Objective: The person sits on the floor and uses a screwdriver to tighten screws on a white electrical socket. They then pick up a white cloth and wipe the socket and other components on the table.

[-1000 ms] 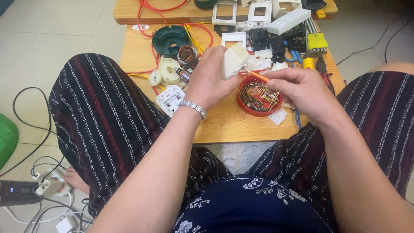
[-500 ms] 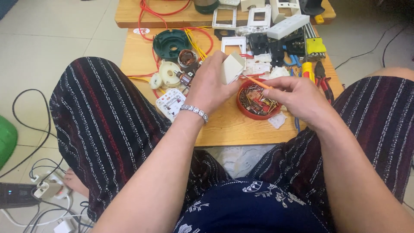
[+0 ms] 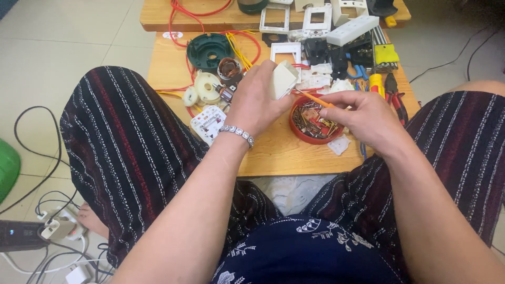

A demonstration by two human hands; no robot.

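Above the low wooden table [image 3: 273, 158], between the person's knees, the left hand [image 3: 258, 102] holds a cream plastic plug housing [image 3: 283, 80] clear of the clutter, fingers wrapped closed round it and its face tilted toward the right hand [image 3: 363, 118] — a hold that seems meant to steady it and present one side for working; the right hand pinches a thin orange-handled tool [image 3: 314, 99] between thumb and fingertips, its tip aimed at the housing's lower edge, though whether it touches I cannot tell; just beneath sits a red round dish [image 3: 294, 129] of screws and small metal parts, probably kept close so bits stay within reach; a white plug base [image 3: 208, 123] lies beside the left wrist; pliers [image 3: 395, 94], white faceplates [image 3: 284, 52] and a green round part [image 3: 209, 51] lie farther back — seemingly set aside, out of the hands' way.
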